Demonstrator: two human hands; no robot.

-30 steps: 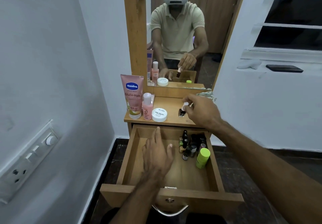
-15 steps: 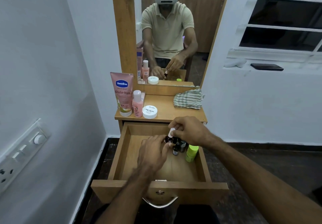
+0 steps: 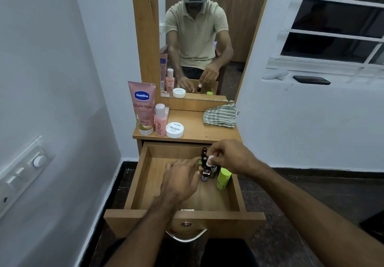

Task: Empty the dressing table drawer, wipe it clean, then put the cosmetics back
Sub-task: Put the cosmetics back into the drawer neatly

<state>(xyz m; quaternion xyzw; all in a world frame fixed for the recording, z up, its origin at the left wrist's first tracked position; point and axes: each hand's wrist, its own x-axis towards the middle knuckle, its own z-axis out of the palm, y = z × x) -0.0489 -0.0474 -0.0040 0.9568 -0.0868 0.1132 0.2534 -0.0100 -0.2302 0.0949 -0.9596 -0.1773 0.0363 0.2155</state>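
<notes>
The wooden drawer (image 3: 137,181) of the dressing table is pulled out. My right hand (image 3: 230,155) pinches the white cap of a small dark nail polish bottle (image 3: 206,172) and holds it among several small dark bottles (image 3: 204,154) along the drawer's right side. A green tube (image 3: 223,179) stands just right of them. My left hand (image 3: 180,178) hovers flat over the drawer floor, fingertips close to the bottles, holding nothing. On the tabletop stand a pink Vaseline tube (image 3: 142,106), a pink bottle (image 3: 160,120) and a white nail polish remover jar (image 3: 175,130).
A striped cloth (image 3: 220,115) lies at the tabletop's right back. The mirror (image 3: 199,38) behind shows a person in a headset. A switch panel (image 3: 22,173) is on the left wall. A dark phone (image 3: 311,79) rests on the window ledge at right.
My right hand carried the white-capped bottle from the tabletop down into the drawer beside the other bottles. My left hand shifted right toward them. The striped cloth came into sight.
</notes>
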